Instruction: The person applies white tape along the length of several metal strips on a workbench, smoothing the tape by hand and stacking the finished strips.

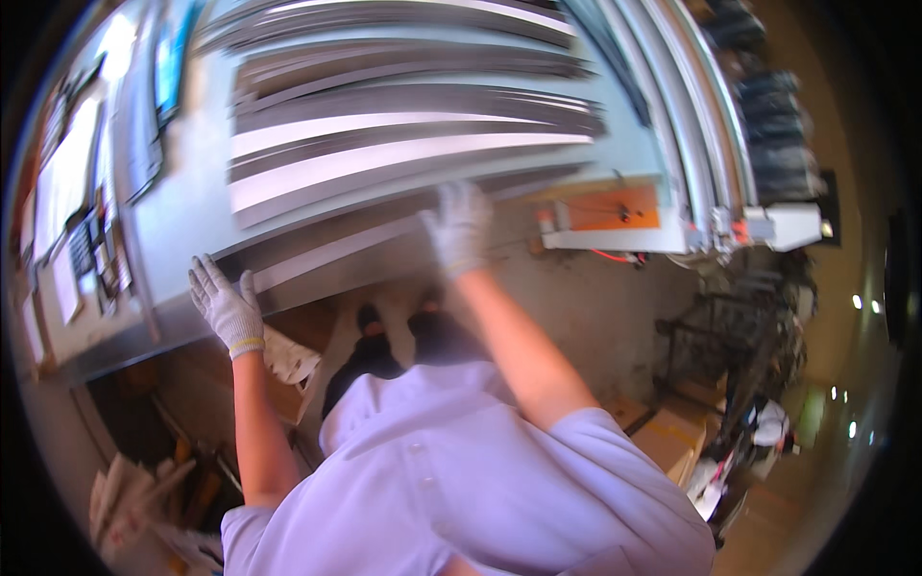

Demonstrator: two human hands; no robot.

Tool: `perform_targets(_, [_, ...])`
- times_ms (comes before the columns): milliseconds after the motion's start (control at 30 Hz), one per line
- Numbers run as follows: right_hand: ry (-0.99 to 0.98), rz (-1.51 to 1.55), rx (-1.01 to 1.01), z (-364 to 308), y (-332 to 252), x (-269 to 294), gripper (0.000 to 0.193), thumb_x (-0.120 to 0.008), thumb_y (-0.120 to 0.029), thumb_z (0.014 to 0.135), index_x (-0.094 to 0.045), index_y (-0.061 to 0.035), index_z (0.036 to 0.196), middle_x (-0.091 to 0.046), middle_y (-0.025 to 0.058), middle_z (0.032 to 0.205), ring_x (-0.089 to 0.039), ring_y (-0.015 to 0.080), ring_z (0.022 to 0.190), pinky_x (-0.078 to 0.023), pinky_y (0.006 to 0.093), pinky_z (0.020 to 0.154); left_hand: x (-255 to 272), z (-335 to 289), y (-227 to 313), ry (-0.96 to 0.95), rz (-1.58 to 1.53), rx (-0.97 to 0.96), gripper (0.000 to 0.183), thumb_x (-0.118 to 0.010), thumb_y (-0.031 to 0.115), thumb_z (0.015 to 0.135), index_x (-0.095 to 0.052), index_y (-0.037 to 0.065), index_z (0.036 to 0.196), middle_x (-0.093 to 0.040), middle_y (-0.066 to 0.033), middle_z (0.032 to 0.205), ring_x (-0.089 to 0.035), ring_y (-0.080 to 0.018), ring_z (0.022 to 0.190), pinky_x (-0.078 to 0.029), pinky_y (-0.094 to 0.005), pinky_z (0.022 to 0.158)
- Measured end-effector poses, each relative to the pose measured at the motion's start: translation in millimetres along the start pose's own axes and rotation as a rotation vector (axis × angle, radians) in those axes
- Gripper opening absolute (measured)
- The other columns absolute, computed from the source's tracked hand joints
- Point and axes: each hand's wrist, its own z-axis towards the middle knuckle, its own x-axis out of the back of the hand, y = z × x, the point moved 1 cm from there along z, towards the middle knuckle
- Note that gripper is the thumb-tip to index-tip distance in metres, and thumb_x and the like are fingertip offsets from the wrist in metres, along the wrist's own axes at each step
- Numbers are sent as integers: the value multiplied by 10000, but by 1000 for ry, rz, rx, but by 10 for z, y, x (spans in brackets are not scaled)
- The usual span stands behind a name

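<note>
Both gloved hands lie flat with fingers spread on the long metal strips [403, 158] at the desk's [192, 192] near edge, left hand [226, 305] toward its left corner, right hand [459, 227] beside the orange panel [615, 206].

I note both gloved hands on the near edge of the grey worktable [182, 259], left hand [226, 307] at its corner, right hand [459, 228] flat on the long metal strips [403, 154], with an orange-panelled machine [615, 209] just beside it.
</note>
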Motion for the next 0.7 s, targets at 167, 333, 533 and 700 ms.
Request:
perform_targets(167, [-28, 218, 33, 97, 209, 259, 672, -689, -452, 903, -527, -63, 1427, -481, 201, 1435, -405, 403, 1396, -300, 562, 1176, 280, -150, 1761, -143, -303, -434, 941, -697, 423, 912, -213, 83, 1644, -180, -129, 1720, -128, -343, 1592, -108, -504, 1295])
perform_targets(333, [-118, 193, 78, 2, 1157, 403, 783, -626, -468, 946, -377, -54, 1562, -339, 190, 1629, -292, 396, 1514, -217, 565, 1234, 126, -192, 2596, -271, -241, -509, 899, -684, 445, 916, -273, 72, 1624, -221, -141, 1705, -184, -369, 1573, -129, -518, 1281])
perform_targets(533, [-205, 107, 40, 73, 2553, 571, 793, -577, -491, 974, -330, -69, 1599, -288, 151, 1676, -229, 361, 1560, -179, 558, 1255, -5, -257, 2680, -246, -139, -503, 871, -646, 422, 926, -268, 68, 1626, -260, -165, 1687, -203, -390, 1564, -139, -526, 1277])
perform_targets(700, [-267, 107, 145, 257, 3131, 584, 685, -599, -439, 981, -448, -58, 1530, -422, 157, 1584, -344, 376, 1488, -249, 561, 1227, 37, -223, 2730, -293, -120, -490, 847, -655, 423, 914, -322, 50, 1598, -311, -196, 1654, -247, -433, 1535, -184, -553, 1258])
